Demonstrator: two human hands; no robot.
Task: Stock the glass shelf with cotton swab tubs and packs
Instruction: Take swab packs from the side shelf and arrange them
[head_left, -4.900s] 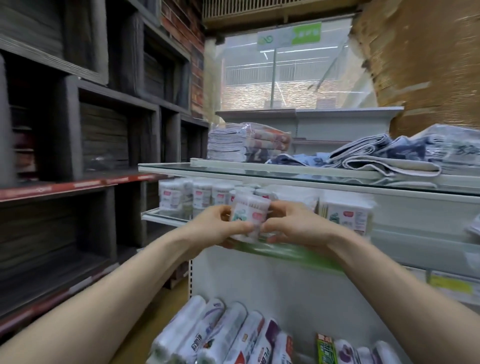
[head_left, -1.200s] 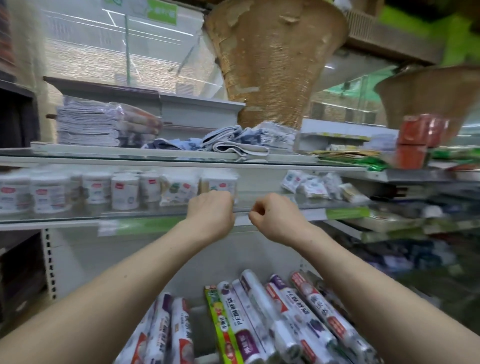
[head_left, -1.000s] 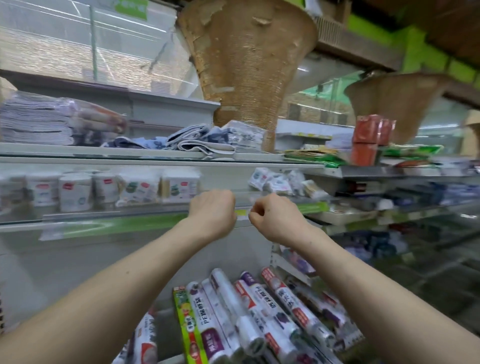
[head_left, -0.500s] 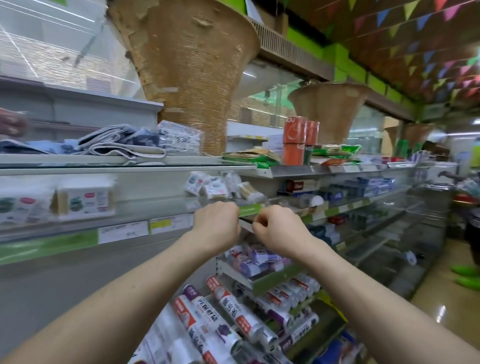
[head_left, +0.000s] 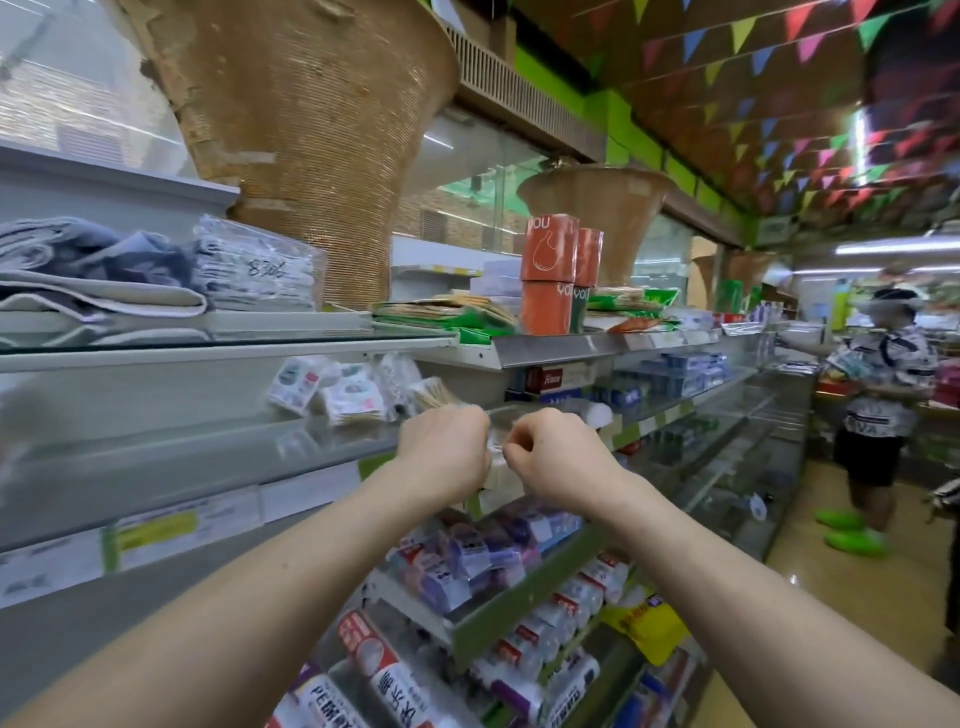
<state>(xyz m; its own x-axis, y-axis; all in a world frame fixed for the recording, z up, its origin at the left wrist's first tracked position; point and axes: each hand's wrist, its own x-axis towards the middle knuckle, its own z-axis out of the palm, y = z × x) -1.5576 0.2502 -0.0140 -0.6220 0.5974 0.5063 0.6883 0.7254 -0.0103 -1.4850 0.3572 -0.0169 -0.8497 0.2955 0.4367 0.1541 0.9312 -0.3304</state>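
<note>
Clear glass shelf, green-and-white price strip along its front edge: you see it at a slant, running level, with its left end smeared by blur. Small clear plastic packs of cotton swabs with white, pink-marked labels sit on the shelf toward its right end, near the back. They form a loose cluster, tilted and leaning on each other. The rightmost clear pack of tan wooden-stick swabs lies just beside that cluster, on the same shelf. Label text is too blurred to read.

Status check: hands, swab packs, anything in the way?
Left hand and right hand both curled, nothing visible in either. Swab packs on glass shelf, left of both hands. Another person down the aisle, apart.
</note>
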